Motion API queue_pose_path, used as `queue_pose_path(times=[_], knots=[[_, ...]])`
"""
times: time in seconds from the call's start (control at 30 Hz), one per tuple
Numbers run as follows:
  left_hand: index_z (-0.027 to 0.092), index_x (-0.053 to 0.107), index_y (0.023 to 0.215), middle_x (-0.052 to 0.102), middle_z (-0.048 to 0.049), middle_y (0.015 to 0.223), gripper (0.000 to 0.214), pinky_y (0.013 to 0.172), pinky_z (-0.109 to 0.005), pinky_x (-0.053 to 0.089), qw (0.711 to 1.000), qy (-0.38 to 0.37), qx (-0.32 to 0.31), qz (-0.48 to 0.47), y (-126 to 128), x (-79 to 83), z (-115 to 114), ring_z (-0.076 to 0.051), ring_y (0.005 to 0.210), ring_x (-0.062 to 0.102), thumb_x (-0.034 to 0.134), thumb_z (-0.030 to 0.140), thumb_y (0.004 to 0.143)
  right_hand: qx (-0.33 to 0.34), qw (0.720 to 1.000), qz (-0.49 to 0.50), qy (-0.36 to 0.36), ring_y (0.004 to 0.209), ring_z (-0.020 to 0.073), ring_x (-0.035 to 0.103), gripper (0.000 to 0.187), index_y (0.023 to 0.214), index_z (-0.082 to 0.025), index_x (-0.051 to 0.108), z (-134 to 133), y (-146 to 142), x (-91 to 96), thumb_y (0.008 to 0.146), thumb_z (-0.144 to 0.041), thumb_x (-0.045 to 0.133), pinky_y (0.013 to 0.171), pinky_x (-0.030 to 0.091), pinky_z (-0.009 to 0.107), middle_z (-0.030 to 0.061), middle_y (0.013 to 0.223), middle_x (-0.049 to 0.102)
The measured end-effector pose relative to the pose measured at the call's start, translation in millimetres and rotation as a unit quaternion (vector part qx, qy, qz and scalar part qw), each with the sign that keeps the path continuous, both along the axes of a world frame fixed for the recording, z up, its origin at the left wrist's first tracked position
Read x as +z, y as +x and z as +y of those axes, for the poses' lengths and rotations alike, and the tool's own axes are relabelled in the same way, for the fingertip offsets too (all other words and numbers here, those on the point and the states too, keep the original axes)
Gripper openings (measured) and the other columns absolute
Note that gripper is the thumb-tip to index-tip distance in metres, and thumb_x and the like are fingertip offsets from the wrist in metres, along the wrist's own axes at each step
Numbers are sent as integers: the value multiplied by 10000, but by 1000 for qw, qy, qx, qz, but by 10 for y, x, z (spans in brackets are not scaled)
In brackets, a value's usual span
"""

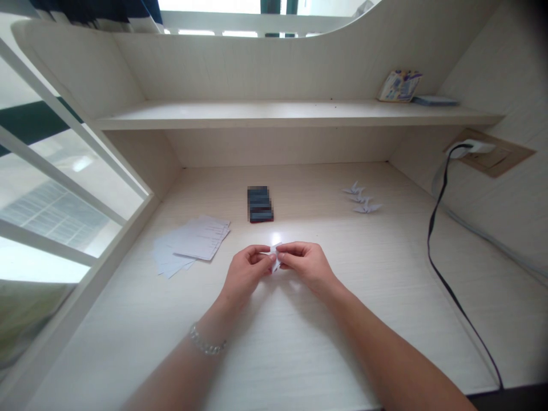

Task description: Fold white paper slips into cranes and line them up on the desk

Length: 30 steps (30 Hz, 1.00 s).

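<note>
Between my fingertips is a small folded piece of white paper point(275, 264), just above the middle of the desk. My left hand point(249, 267) pinches its left side with thumb and forefinger. On the other side my right hand point(306, 264) grips it the same way, so the fingers cover much of the folds. Several white sheets of paper point(201, 238) lie overlapping to the left. Folded paper cranes point(367, 209) stand in a short row toward the back right. A dark phone-like rectangle point(260, 204), blurred over, lies beyond my hands.
A black cable point(432, 251) runs from a wall socket point(496, 154) down the desk's right side. Over the back of the desk spans a shelf point(257, 113) holding a colourful packet point(401, 86) and a flat bluish item point(435, 101). White railings point(55, 171) border the left.
</note>
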<state>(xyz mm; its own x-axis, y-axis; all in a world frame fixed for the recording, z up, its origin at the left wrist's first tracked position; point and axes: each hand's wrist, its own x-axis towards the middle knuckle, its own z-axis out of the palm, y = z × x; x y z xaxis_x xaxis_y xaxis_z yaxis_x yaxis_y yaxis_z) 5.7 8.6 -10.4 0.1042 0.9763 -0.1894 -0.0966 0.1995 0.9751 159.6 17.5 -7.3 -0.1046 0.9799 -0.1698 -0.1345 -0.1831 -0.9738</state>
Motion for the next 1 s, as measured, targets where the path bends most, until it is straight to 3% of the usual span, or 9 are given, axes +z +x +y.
queue_pose_path(times=[0.2, 0.43, 0.57, 0.8, 1.0], knots=[[122, 652, 797, 654, -75, 719, 262, 577, -251, 467, 997, -20, -70, 36, 9, 6, -14, -132, 604, 594, 616, 378, 754, -50, 998, -7, 22, 678, 190, 654, 274, 852, -148, 725, 13, 0, -41, 621, -295, 721, 689, 536, 357, 76, 796, 710], [128, 647, 897, 661, -71, 754, 255, 624, -264, 481, 997, -29, -74, -11, -19, 32, -13, -141, 655, 604, 675, 298, 709, -82, 996, 12, 18, 680, 189, 652, 287, 846, -140, 719, 31, 31, -3, 621, -318, 735, 703, 555, 364, 68, 783, 702], [121, 644, 850, 668, -99, 770, 298, 622, -278, 483, 996, -58, -66, -15, 20, 30, -25, -152, 644, 618, 629, 398, 741, -82, 996, 18, 22, 669, 181, 647, 280, 836, -142, 710, 31, 19, -13, 622, -320, 738, 699, 553, 362, 60, 763, 693], [146, 609, 732, 639, -45, 667, 301, 556, -249, 446, 994, 34, -47, 88, 28, 10, -18, -136, 567, 573, 591, 446, 752, -67, 996, 50, 23, 590, 155, 627, 303, 761, -169, 583, -7, -17, -1, 580, -321, 771, 624, 530, 324, -13, 623, 621], [169, 605, 759, 641, -38, 693, 248, 629, -256, 436, 983, 99, -18, 153, 18, 40, -29, -153, 647, 591, 542, 406, 799, -29, 999, 38, 10, 648, 170, 640, 415, 944, -185, 531, 0, 12, 46, 613, -309, 748, 632, 500, 308, 0, 667, 647]])
